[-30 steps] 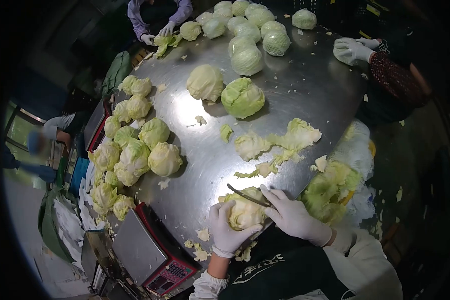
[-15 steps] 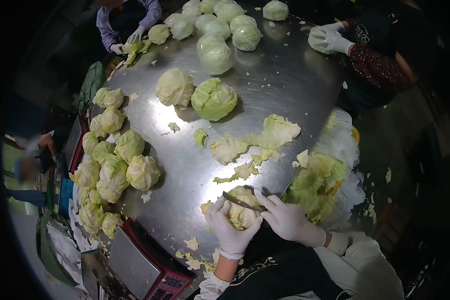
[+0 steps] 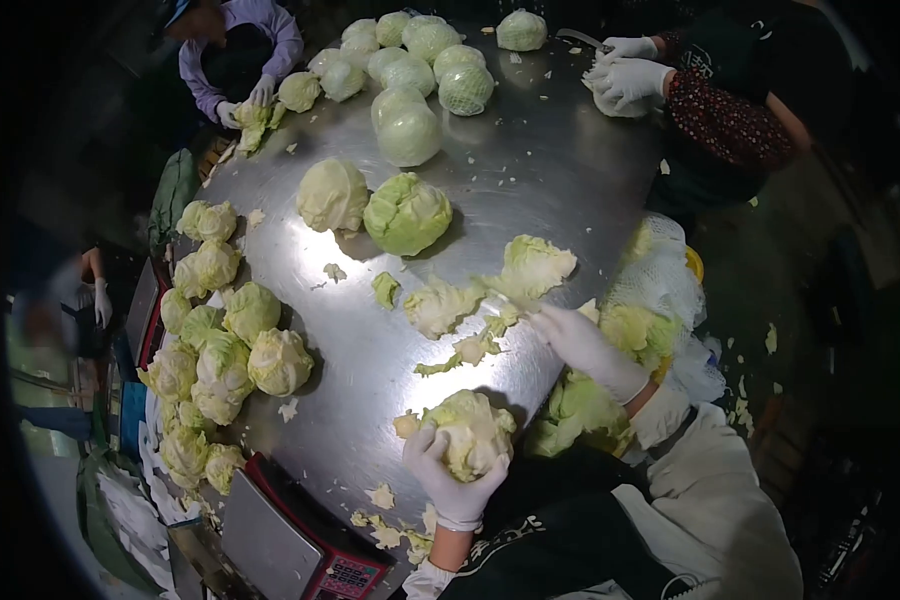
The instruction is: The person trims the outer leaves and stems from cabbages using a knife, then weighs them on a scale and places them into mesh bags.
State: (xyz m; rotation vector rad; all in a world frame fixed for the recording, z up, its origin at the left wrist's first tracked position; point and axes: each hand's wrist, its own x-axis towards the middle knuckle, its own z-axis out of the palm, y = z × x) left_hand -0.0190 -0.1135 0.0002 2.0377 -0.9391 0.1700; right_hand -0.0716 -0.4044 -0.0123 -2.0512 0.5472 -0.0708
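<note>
My gloved left hand cups a pale, trimmed cabbage from below and the left, at the near edge of the metal table. A small stem piece lies beside that cabbage. To the upper right, my gloved right hand is closed round the knife, whose blade shows as a blurred pale streak pointing left over loose leaves. One large leaf lies just beyond it, and another is left of the blade.
Two cabbages stand mid-table; a pile is at left, wrapped ones at the back. A red scale sits near left. Netting and leaves are at right. Co-workers' gloved hands handle cabbages at both far corners.
My right hand has moved off the cabbage, up and away to the loose leaves with the knife. The cabbage stays in my left hand. The far-right co-worker's hands have shifted, and a blade now shows there.
</note>
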